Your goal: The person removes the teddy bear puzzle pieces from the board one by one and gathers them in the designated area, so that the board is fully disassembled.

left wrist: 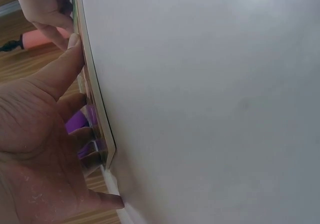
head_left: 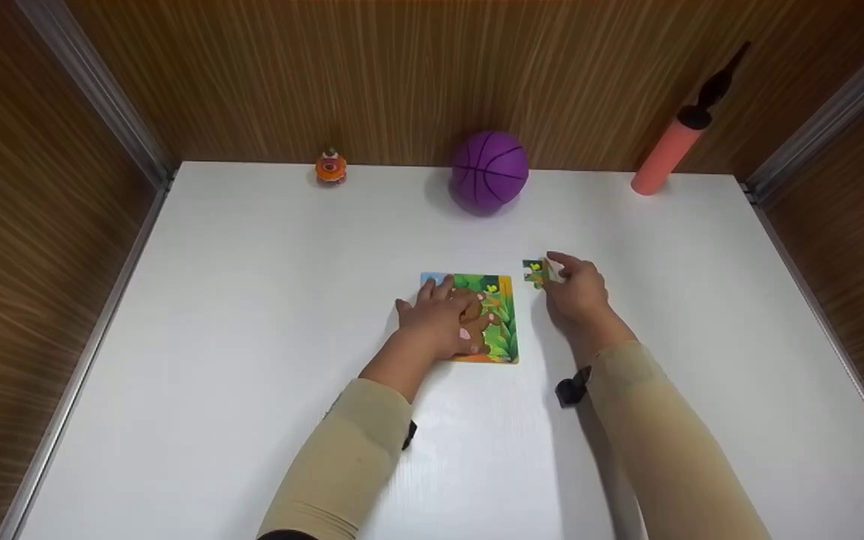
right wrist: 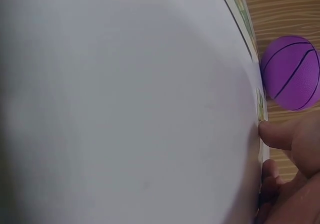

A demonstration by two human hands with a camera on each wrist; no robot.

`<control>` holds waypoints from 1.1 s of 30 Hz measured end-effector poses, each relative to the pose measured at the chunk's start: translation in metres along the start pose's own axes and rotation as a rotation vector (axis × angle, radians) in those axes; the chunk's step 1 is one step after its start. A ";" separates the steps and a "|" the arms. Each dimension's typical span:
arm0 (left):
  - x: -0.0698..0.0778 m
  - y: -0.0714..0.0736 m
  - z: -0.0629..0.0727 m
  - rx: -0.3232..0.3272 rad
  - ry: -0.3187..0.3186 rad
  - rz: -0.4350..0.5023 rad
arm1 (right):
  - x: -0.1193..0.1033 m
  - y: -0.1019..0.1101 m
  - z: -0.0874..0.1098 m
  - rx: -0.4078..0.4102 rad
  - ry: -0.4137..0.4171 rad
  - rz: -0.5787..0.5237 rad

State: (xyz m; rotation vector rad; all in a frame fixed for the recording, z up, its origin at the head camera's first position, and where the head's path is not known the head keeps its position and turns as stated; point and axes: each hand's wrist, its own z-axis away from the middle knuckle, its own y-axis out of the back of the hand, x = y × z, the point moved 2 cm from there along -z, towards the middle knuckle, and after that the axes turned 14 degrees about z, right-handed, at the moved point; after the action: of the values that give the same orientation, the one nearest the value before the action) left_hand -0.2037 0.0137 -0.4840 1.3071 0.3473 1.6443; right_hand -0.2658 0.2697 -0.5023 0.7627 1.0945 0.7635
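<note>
A square jigsaw puzzle [head_left: 505, 322], printed with brown animals and green leaves, lies flat on the white table. Spread across its left part, my left hand [head_left: 436, 322] rests on the picture and hides much of it; in the left wrist view the thumb [left wrist: 74, 42] touches the puzzle's edge. Just beyond the puzzle's upper right corner is a small puzzle piece [head_left: 534, 271], green with a yellow spot. My right hand [head_left: 579, 291] pinches its right side between thumb and index finger. The piece is at the tabletop, apart from the puzzle.
A purple ball [head_left: 490, 172] sits at the table's back edge. To its left is a small orange toy [head_left: 331, 166]; a coral hand pump [head_left: 668, 154] with a black nozzle leans at the back right. Wood-grain panels [head_left: 402, 75] enclose the table [head_left: 252, 315].
</note>
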 end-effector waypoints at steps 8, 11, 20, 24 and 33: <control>0.000 0.002 0.002 0.001 -0.002 0.005 | -0.004 0.003 0.009 -0.031 0.012 -0.132; 0.000 0.002 0.002 -0.001 -0.013 0.009 | -0.010 0.000 0.017 0.021 0.027 -0.114; 0.001 0.000 0.000 -0.002 0.000 -0.034 | -0.042 -0.015 0.039 0.159 0.223 -0.067; 0.001 0.000 -0.002 -0.002 0.013 -0.059 | -0.054 -0.024 0.045 0.090 0.309 -0.042; 0.002 0.001 0.000 0.006 0.019 -0.043 | -0.064 -0.042 0.046 -0.019 0.396 0.005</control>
State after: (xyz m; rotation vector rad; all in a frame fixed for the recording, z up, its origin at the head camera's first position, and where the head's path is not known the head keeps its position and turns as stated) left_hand -0.2043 0.0150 -0.4823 1.2809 0.3899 1.6224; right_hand -0.2330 0.1867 -0.4942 0.6117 1.4370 0.9534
